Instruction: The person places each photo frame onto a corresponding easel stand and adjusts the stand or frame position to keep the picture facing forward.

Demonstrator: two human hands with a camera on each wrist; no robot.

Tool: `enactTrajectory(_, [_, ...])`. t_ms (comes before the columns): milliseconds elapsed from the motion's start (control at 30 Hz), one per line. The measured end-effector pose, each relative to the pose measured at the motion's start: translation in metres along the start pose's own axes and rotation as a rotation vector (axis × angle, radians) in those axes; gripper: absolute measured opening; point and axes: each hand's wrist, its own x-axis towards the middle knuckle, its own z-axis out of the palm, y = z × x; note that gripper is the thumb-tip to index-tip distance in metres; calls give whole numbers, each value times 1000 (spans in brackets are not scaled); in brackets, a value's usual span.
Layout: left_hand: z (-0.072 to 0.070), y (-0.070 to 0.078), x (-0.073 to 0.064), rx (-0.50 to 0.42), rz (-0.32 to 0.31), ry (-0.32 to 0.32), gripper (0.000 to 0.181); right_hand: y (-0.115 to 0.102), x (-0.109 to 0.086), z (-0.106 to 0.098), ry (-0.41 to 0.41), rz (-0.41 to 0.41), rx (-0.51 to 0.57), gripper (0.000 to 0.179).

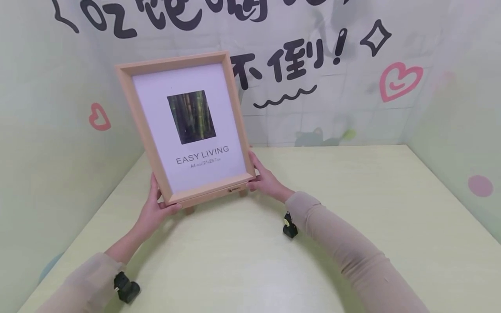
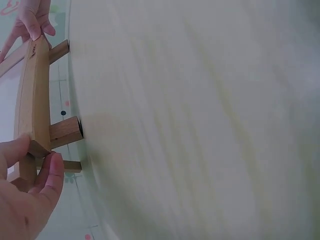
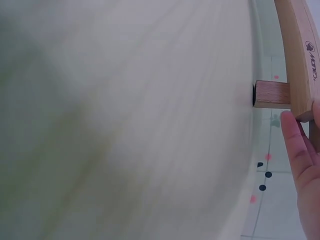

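A light wooden picture frame (image 1: pixel 188 130) leans back on a wooden easel, its white insert showing a bamboo photo and the words "EASY LIVING". The easel's ledge (image 1: pixel 211 196) runs under the frame's lower edge. My left hand (image 1: pixel 150 213) grips the lower left corner, thumb on the front and fingers behind the ledge's end. At the lower right corner, my right hand (image 1: pixel 270 180) holds frame and ledge together. Short easel legs (image 2: pixel 66 131) reach to the tabletop in the left wrist view; whether they bear on it I cannot tell. The easel's back is mostly hidden.
A pale wooden table (image 1: pixel 352 217) extends around and in front of the easel. Behind it stands a white wall (image 1: pixel 282 121) with black lettering and a pink heart (image 1: pixel 401 81). Side walls border the table left and right. Small black cameras (image 1: pixel 126 288) hang at both wrists.
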Motion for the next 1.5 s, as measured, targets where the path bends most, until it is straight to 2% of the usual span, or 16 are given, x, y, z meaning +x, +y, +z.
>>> enactTrajectory(267, [1,2,-3,76,-56,39,112,3,1,1,22,8,24,99])
enactTrajectory(567, [-1,0,-4,191,-8,60,105,0,1,3,24,9,37,100])
enactTrajectory(867, [-4,-1,3,56,11,26,103,-4,1,1,25,-11,4,100])
enactTrajectory(1267, [-5,0,5,108,-3,3,107,-4,2,-1,11,-6,20,100])
enactTrajectory(1500, [-1,-4,9,127,-12,-15,106,1,0,-5,21,-1,41,101])
